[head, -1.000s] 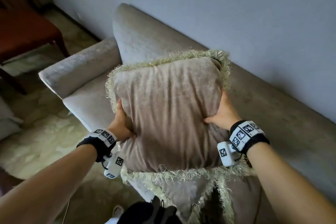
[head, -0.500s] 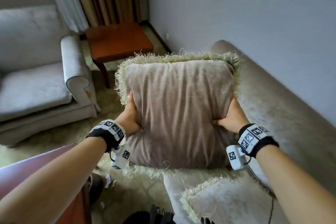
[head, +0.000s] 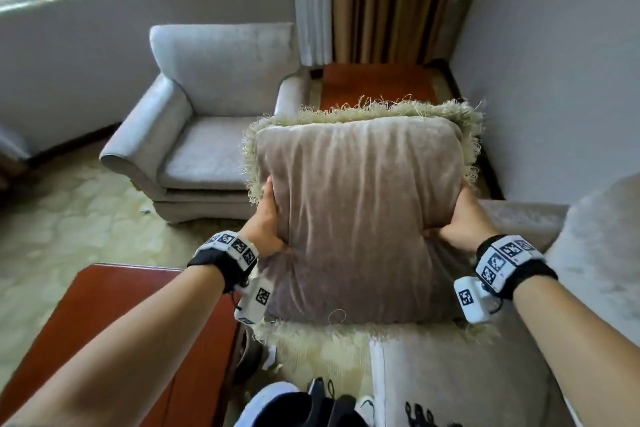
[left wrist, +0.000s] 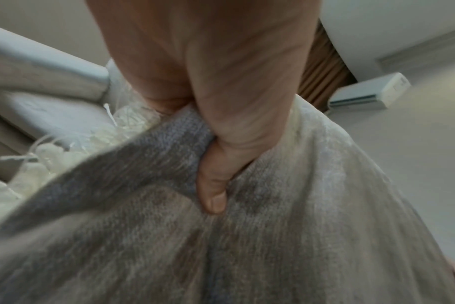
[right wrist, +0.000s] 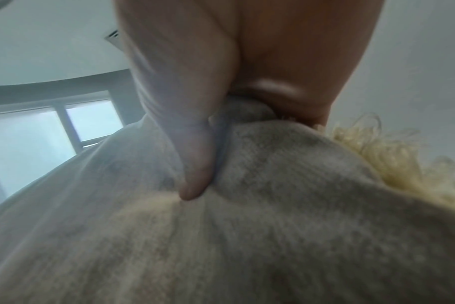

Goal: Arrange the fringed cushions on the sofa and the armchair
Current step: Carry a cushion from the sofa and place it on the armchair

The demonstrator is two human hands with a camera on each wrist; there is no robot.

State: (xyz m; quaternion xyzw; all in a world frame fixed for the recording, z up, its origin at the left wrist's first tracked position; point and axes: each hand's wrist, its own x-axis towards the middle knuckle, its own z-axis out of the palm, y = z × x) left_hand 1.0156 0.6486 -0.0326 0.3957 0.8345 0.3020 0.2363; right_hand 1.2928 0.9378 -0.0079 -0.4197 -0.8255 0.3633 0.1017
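Both hands, left hand [head: 268,225] and right hand [head: 462,227], pinch the soft, light fringed cushion [head: 356,218] by its side edges, thumbs denting the plush.

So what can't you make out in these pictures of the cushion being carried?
- Fingers of both hands: behind the cushion in the head view; each wrist view shows only a thumb.
- Armchair: its right arm is partly covered by the cushion.
- Sofa: cut off by the right and bottom edges.

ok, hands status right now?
Left hand: grips the fringed cushion, thumb pressed into the fabric.
Right hand: grips the same cushion's other side.
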